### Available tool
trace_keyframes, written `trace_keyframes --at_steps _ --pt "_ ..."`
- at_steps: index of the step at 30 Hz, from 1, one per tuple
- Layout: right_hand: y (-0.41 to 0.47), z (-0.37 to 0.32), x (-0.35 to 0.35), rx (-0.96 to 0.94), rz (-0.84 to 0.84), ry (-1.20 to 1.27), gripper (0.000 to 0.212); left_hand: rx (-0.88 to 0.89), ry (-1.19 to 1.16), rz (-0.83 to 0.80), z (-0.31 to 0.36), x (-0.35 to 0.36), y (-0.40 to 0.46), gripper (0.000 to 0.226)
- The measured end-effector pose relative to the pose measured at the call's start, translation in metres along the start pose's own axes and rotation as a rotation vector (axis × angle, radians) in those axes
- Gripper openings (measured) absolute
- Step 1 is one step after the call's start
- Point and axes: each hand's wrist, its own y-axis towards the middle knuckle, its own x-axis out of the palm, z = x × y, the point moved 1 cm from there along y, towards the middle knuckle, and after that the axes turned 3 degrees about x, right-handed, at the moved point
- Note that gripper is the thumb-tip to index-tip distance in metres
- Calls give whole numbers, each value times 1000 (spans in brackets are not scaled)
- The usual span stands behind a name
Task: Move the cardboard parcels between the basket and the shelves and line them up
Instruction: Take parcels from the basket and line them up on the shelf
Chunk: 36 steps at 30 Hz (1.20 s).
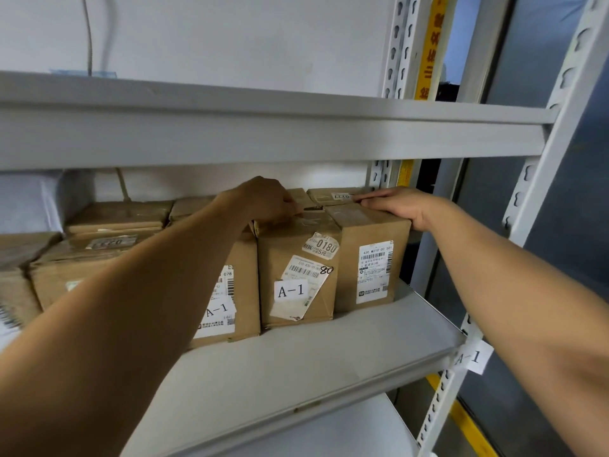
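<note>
Reached into the shelf with both arms. Left hand curled on top of the middle parcel, fingers bent over its back edge, gripping it. Right hand lay flat, fingers straight, pressing on top of the right parcel, just right of the left hand. Stood touching side by side, those 2 parcels, each upright. Under the left forearm, a third parcel, touching the middle one. Behind both hands, a back parcel. Further left of the left hand, more stacked parcels.
</note>
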Motion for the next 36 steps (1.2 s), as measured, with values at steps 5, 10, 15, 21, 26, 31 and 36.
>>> trace_keyframes --at_steps 5,10,15,21,26,31,36 --pt "-3 0 3 10 -21 10 32 3 24 -24 2 -2 -5 54" --pt "4 -9 1 -29 29 -173 28 -7 -9 23 2 -11 -20 57" --pt "3 -20 5 -50 4 -275 40 -5 -100 -107 -4 -31 -70 94" --pt "6 -22 15 -50 62 -286 40 86 30 40 5 -1 -88 81" --pt "2 -23 19 -80 114 -367 38 -29 52 55 6 3 -94 94" --pt "-32 -46 43 -356 307 -684 42 2 76 72 -1 -4 -105 95" --pt "-86 -55 100 -444 -29 -638 71 33 183 41 -36 -14 -140 80"
